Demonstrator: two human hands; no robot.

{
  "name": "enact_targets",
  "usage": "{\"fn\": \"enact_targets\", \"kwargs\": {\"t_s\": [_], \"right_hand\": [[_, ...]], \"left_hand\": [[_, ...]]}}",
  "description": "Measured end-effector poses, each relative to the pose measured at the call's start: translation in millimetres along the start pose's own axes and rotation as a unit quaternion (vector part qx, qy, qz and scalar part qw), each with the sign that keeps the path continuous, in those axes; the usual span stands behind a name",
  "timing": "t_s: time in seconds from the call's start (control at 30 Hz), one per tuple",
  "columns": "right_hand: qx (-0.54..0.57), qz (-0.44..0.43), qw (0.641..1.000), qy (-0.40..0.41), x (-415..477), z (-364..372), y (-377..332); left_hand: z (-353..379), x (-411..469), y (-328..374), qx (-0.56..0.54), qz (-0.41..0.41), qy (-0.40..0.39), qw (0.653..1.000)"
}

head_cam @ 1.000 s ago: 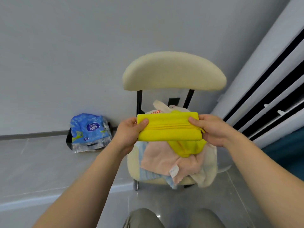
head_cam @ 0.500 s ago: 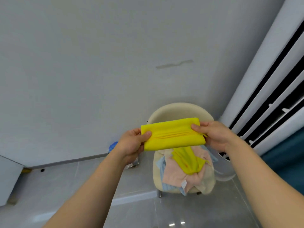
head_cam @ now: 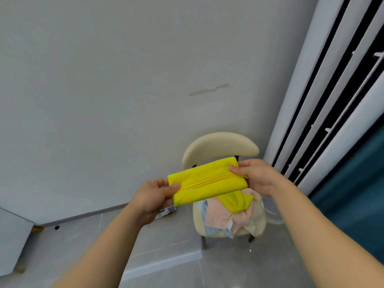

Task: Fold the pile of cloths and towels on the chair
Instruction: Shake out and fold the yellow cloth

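I hold a folded yellow cloth (head_cam: 207, 181) in the air in front of the chair (head_cam: 220, 146), stretched between both hands. My left hand (head_cam: 153, 196) pinches its left end, thumb on top and fingers curled underneath. My right hand (head_cam: 255, 175) pinches the right end the same way, thumb pressed on the centre crease. The cloth is a flat rectangle, tilted so its right end sits higher, with a ridge of gathered folds running along its middle.

The rest of the pile lies on the chair seat below. A second yellow cloth (head_cam: 236, 201) sits crumpled on top, partly hidden by the one I hold. It rests on a pink cloth (head_cam: 218, 217) with a small white label (head_cam: 229, 225) sewn at its lower edge; the print on it is too small to read. A light blue cloth (head_cam: 212, 231) pokes out beneath the pink one at the front left, and a cream cloth (head_cam: 255, 223) hangs over the seat's right side.

On the grey floor (head_cam: 166, 235) just behind my left hand, a corner of a clear plastic packet (head_cam: 165, 212) shows; any writing on it is hidden.
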State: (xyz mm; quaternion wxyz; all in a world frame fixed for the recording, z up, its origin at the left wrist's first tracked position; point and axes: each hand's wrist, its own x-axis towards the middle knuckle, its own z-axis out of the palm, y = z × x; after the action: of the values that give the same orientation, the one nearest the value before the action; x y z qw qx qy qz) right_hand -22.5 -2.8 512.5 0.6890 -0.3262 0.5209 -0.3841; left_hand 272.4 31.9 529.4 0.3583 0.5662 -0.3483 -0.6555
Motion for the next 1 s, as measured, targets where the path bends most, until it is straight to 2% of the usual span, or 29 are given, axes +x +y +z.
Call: {"fn": "enact_targets", "kwargs": {"t_s": [0.2, 0.3, 0.43, 0.73, 0.9, 1.0], "right_hand": [[-0.108, -0.023, 0.994, -0.009, -16, 53, 14], [-0.194, -0.047, 0.98, -0.002, -25, 96, 28], [-0.252, -0.072, 0.964, 0.034, -41, 170, 56], [-0.238, -0.04, 0.97, -0.023, -44, 360, 110], [-0.244, 0.005, 0.967, -0.075, -10, 457, 134], [-0.228, 0.043, 0.97, -0.077, 19, 519, 150]], "left_hand": [[-55, -36, -15, 0.105, 0.051, 0.052, 0.992], [-98, -64, -23, 0.097, 0.058, 0.045, 0.993], [-163, -111, -35, 0.084, 0.066, 0.047, 0.993], [-339, -201, -58, 0.096, 0.119, 0.11, 0.982], [-428, -209, -67, 0.096, 0.14, 0.154, 0.973], [-484, -206, -70, 0.102, 0.143, 0.186, 0.967]]}}
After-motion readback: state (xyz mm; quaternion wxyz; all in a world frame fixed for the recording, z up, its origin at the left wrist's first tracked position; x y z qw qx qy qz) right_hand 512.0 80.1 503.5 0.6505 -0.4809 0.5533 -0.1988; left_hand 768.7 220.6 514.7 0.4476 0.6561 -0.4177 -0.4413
